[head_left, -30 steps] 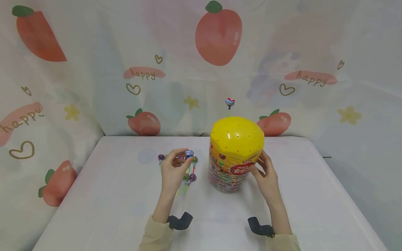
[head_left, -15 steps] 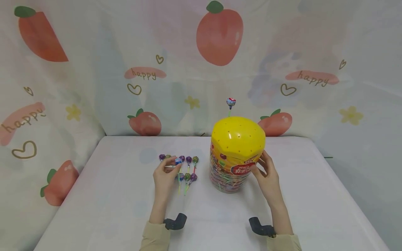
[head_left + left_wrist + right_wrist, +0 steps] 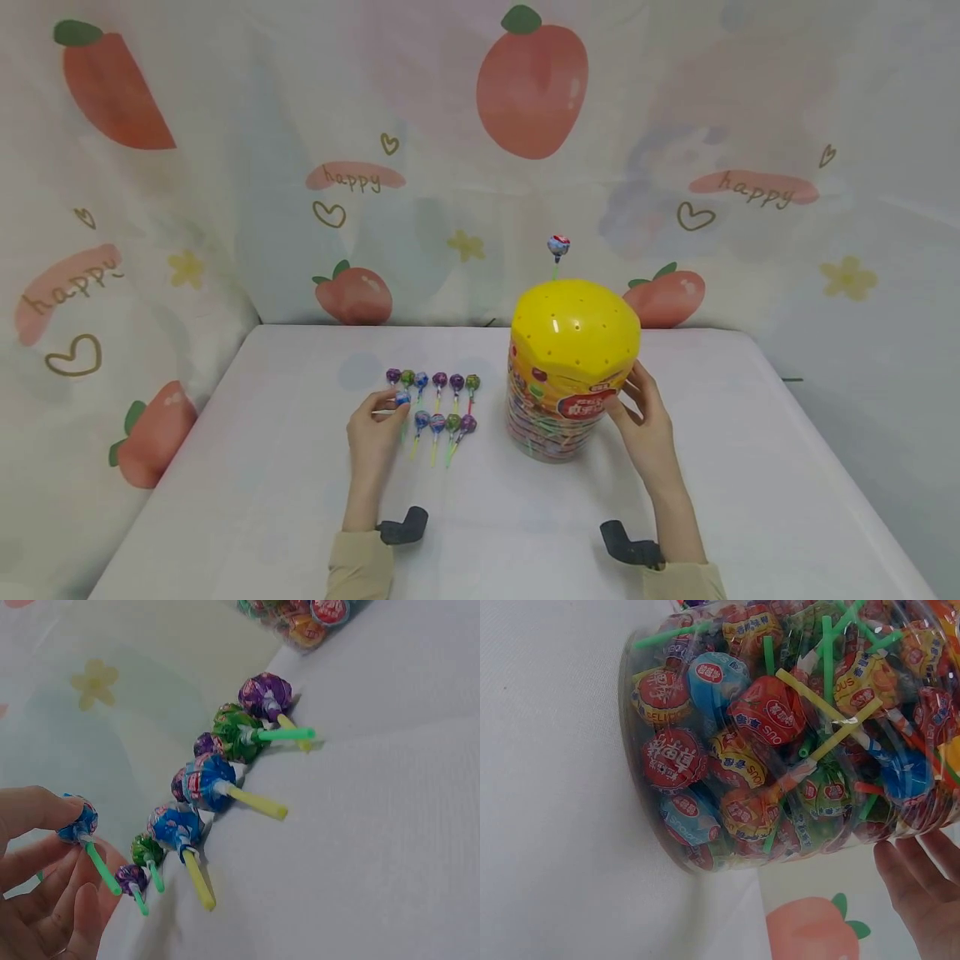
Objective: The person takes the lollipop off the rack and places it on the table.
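My left hand (image 3: 372, 433) pinches a blue-wrapped lollipop (image 3: 79, 825) between thumb and fingers; its green stick points down in the left wrist view. It is at the left end of the nearer row, where several lollipops (image 3: 437, 423) lie with sticks toward me. Behind them runs a second row of lollipops (image 3: 439, 380) in purple, green and blue wrappers. My right hand (image 3: 647, 433) holds the right side of a large clear lollipop jar (image 3: 304, 626), thumb in front and fingers curved round its side. Through the jar wall, many wrapped lollipops (image 3: 769, 711) show.
A yellow lid (image 3: 576, 325) with small holes covers the jar. One lollipop (image 3: 558, 246) stands upright at the lid's back. White cloth covers the table (image 3: 525, 525), and a fruit-printed curtain (image 3: 450, 108) hangs behind it.
The left hand has moved left and toward me with the blue lollipop, uncovering more of both rows. The right hand stays on the jar. The head view has shifted slightly.
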The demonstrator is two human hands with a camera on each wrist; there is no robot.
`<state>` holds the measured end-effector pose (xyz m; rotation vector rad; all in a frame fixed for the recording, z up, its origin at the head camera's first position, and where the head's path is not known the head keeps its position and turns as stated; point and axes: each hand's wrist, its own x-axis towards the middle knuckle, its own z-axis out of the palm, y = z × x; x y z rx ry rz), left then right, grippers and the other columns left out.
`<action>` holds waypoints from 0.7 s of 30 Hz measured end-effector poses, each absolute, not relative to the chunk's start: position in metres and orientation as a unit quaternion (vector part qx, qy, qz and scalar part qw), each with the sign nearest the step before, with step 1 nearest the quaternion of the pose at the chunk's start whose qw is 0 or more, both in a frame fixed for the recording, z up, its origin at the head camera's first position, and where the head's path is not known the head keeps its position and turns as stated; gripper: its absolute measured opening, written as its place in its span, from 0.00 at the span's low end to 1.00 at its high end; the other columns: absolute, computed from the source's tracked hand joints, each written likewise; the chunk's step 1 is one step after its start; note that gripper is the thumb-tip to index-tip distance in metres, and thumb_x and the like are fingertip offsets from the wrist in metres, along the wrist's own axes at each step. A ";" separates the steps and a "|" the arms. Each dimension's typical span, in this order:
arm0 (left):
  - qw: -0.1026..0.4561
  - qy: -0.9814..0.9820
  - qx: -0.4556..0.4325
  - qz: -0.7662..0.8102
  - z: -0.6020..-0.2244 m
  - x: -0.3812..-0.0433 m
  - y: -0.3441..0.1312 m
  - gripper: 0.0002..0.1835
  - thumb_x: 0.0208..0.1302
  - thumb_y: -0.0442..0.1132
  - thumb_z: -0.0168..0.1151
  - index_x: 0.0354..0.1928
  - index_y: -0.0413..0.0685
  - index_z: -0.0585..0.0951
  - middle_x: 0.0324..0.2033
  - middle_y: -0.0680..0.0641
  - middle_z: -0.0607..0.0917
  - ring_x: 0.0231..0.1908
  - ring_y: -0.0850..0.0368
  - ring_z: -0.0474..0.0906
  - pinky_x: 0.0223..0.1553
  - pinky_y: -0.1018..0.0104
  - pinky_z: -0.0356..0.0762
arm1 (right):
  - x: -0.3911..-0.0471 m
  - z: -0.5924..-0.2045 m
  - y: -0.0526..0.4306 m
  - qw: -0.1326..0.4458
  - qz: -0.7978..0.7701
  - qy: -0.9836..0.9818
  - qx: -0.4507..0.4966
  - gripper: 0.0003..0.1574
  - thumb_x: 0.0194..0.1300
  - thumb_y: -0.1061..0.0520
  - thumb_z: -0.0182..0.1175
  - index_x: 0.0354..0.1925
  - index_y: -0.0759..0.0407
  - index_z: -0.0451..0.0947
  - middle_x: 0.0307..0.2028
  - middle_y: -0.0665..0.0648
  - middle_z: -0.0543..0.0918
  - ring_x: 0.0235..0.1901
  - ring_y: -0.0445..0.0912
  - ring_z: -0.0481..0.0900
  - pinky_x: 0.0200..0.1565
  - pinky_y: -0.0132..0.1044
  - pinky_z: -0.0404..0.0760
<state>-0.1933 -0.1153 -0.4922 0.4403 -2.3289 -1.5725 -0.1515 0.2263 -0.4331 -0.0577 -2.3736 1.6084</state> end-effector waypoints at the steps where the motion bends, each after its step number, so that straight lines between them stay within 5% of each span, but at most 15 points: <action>1: 0.147 -0.814 0.154 -0.541 -0.494 -0.193 -0.117 0.15 0.55 0.39 0.70 0.46 0.48 0.84 0.36 0.43 0.87 0.29 0.59 0.80 0.31 0.70 0.72 | -0.152 -0.434 0.227 0.138 0.555 -0.820 -0.020 0.42 0.70 0.52 0.55 0.75 0.47 0.49 0.70 0.58 0.62 0.70 0.56 0.61 0.66 0.60 0.65; 8: 0.138 -0.840 0.150 -0.502 -0.503 -0.191 -0.125 0.14 0.53 0.39 0.71 0.43 0.44 0.85 0.33 0.42 0.87 0.32 0.50 0.82 0.31 0.68 0.68 | -0.152 -0.435 0.228 0.139 0.556 -0.819 -0.018 0.42 0.69 0.52 0.56 0.75 0.48 0.48 0.71 0.59 0.61 0.70 0.56 0.61 0.65 0.60 0.65; 21: 0.125 -0.867 0.141 -0.461 -0.512 -0.193 -0.124 0.13 0.53 0.39 0.70 0.42 0.43 0.85 0.33 0.43 0.87 0.34 0.50 0.85 0.33 0.64 0.73 | -0.150 -0.433 0.227 0.138 0.558 -0.818 -0.017 0.42 0.69 0.52 0.56 0.75 0.48 0.48 0.71 0.59 0.61 0.70 0.57 0.61 0.66 0.60 0.65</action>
